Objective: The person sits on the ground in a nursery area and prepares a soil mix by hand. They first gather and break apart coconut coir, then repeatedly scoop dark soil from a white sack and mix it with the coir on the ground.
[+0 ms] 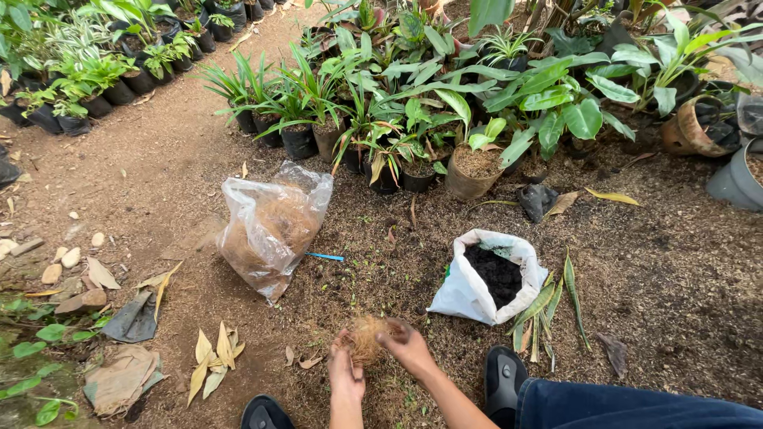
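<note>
I've got both hands low in the frame, over the bare dirt ground (159,199). My left hand (346,375) is curled at the near side of a small tuft of dry brown coconut fibre (367,338), fingers bent in against it. My right hand (408,347) comes in from the other side, fingers closed over the tuft's top edge. So the fibre sits pinched between the two hands, just above the soil, right in front of my feet.

Below the hands I see a black sandal (265,413) on the left and another black sandal (504,381) on the right, with a dark blue denim trouser leg (636,407) beside it.

Moving out, up and to the right of my right hand, a white plastic sack of black soil (469,290) stands open on the ground. A few long green leaves (548,306) lie against its right side. Up and to the left of the hands, a clear plastic bag stuffed with brown fibre (270,226) slumps on the dirt, and a thin blue stick (326,257) lies just by its right edge.

Farther left, dry yellow leaves (213,361) and some pale stones (63,258) are scattered about. Across the back, rows of green potted plants in black pots (381,119) fill the top of the view.
</note>
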